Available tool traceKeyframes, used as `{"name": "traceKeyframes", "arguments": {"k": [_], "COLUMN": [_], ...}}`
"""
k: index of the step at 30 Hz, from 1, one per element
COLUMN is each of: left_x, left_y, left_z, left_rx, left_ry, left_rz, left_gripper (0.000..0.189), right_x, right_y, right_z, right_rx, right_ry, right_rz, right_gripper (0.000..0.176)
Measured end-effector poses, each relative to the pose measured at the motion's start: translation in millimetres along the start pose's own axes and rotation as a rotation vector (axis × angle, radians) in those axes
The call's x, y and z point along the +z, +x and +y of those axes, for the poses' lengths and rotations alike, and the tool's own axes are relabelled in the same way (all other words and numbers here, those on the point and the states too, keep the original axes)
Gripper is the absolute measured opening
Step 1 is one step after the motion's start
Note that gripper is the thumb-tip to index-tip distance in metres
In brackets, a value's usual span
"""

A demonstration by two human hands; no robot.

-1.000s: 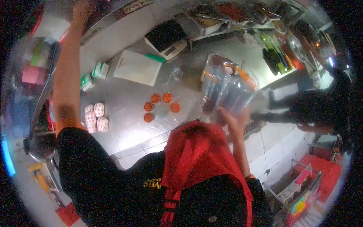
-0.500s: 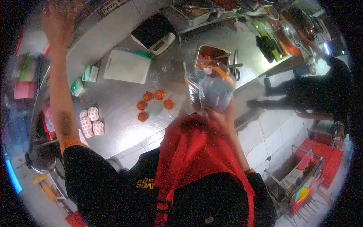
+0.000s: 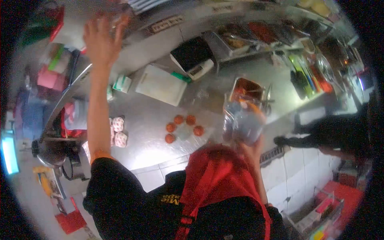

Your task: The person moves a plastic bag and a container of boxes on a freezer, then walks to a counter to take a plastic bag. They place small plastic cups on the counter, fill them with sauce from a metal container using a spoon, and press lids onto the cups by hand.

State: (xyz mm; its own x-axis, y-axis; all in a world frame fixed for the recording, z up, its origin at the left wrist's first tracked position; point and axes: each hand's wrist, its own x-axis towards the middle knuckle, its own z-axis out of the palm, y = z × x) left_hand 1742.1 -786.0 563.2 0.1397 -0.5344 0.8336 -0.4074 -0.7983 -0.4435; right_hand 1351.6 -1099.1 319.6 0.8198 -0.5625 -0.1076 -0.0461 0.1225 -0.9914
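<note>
My left hand (image 3: 103,38) is stretched up to the shelf area at the upper left, fingers spread, with nothing visible held in it. My right hand (image 3: 253,149) is closed on the base of a clear plastic bag (image 3: 244,124), in front of a metal tray of red sauce (image 3: 247,89). Several small round cups of red sauce (image 3: 191,119) stand in an arc on the steel table (image 3: 148,120). Wrapped bundles with a red pattern (image 3: 120,139) lie near my left forearm.
A white cutting board (image 3: 161,85) and a black-topped scale (image 3: 193,58) stand toward the back. Utensils (image 3: 308,76) lie at the back right. A person in dark clothing (image 3: 336,130) is at the right. Food trays (image 3: 236,40) line the back edge.
The whole view has shifted, so the table and its items appear further right and lower. My left hand, now fully in view, is still raised; my right hand still holds the plastic bag.
</note>
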Motion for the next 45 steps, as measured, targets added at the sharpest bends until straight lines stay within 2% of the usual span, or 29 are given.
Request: {"name": "traceKeyframes", "arguments": {"k": [3, 6, 8, 10, 12, 13, 14, 16, 18, 20, 21, 22, 23, 24, 26, 27, 28, 29, 30, 32, 33, 34, 35, 36, 38, 39, 40, 42, 45], "left_x": [16, 66, 74, 62, 83, 70, 40, -50, -87, -111, -128, -141, -148, -160, -166, -162, -158, -159, -163, -160, -158, -158, -158, -157, -157, -161, -159, -154, -135], "left_y": [-14, -34, -24, -13, -32, -37, -41, -25, -55, -88, -91, -98, -107, -114, -138, -156, -168, -166, -161, -160, -166, -169, -164, -158, -145, -138, -131, -122, -135], "left_z": [-6, -54, -68, -56, -80, -70, -63, 15, 37, 93, 127, 159, 179, 199, 213, 219, 223, 229, 241, 256, 263, 270, 273, 282, 300, 300, 300, 303, 322], "left_rx": [-0.053, 0.081, 0.246, -0.156, -0.078, -0.159, -0.244, -0.587, -0.709, -0.689, -0.754, -0.766, -0.835, -1.061, -1.056, -0.822, -0.589, -0.597, -0.594, -0.587, -0.728, -0.870, -0.813, -0.807, -0.748, -0.733, -0.731, -0.496, -0.429], "left_ry": [0.012, -0.074, -0.267, -0.288, -0.075, -0.097, -0.112, -0.522, -0.554, -0.847, -0.842, -1.008, -1.306, -1.613, -1.643, -1.658, -1.660, -1.652, -1.663, -1.678, -1.718, -1.749, -1.726, -1.733, -1.559, -1.538, -1.543, -1.434, -1.292], "left_rz": [-0.152, -0.290, -0.523, -0.587, -0.353, -0.329, -0.302, -0.050, -0.118, -0.153, -0.382, -0.485, -0.607, -0.760, -1.074, -1.018, -0.958, -0.960, -0.873, -0.782, -0.936, -1.096, -1.166, -1.163, -0.875, -0.940, -0.937, -0.994, -0.902], "left_gripper": [0.052, 0.055, 0.055, 0.051, 0.045, 0.040, 0.036, 0.035, 0.036, 0.024, 0.024, 0.023, 0.021, 0.016, 0.013, 0.012, 0.014, 0.014, 0.016, 0.019, 0.022, 0.027, 0.017, 0.017, 0.014, 0.032, 0.032, 0.055, 0.061], "right_x": [6, -5, -12, -4, -3, -2, 3, 12, -4, -11, -15, -18, -18, -13, -2, 1, 2, 4, 4, 3, 2, 0, -2, -4, 0, 2, 2, 5, 5], "right_y": [0, 1, -4, 5, 8, 4, 2, 0, 2, 1, -1, -4, -6, -7, -6, -7, -8, -9, -9, -2, 0, 1, 5, 17, 38, 27, 27, 26, 19], "right_z": [2, 37, 37, 22, 16, 14, 3, -17, 16, 39, 54, 67, 74, 68, 45, 49, 56, 60, 59, 55, 64, 83, 102, 120, 131, 124, 116, 89, 69], "right_rx": [-0.022, -0.086, 0.023, -0.123, -0.097, -0.084, -0.066, -0.096, -0.130, -0.161, -0.148, -0.081, -0.018, -0.013, 0.180, 0.184, 0.152, 0.121, 0.127, 0.132, 0.137, -0.047, -0.236, -0.239, 0.136, -0.256, -0.259, -0.320, -0.318], "right_ry": [-0.057, -0.107, -0.183, -0.097, -0.038, 0.031, 0.028, 0.049, 0.062, -0.265, -0.267, -0.330, -0.392, -0.390, 0.060, 0.062, 0.038, 0.015, 0.016, -0.056, -0.062, -0.277, -0.490, -0.494, 0.307, -0.183, -0.187, -0.628, -0.677], "right_rz": [0.007, 0.015, 0.016, -0.064, -0.049, -0.061, -0.043, -0.016, -0.062, -0.080, -0.084, -0.073, -0.066, -0.078, -0.144, -0.158, -0.107, -0.052, -0.058, -0.102, -0.096, -0.024, 0.048, 0.055, 0.175, 0.099, 0.103, 0.073, 0.054], "right_gripper": [0.078, 0.082, 0.086, 0.089, 0.091, 0.093, 0.093, 0.094, 0.093, 0.091, 0.091, 0.087, 0.082, 0.082, 0.074, 0.074, 0.055, 0.038, 0.038, 0.071, 0.071, 0.067, 0.063, 0.063, 0.062, 0.049, 0.049, 0.046, 0.051]}}
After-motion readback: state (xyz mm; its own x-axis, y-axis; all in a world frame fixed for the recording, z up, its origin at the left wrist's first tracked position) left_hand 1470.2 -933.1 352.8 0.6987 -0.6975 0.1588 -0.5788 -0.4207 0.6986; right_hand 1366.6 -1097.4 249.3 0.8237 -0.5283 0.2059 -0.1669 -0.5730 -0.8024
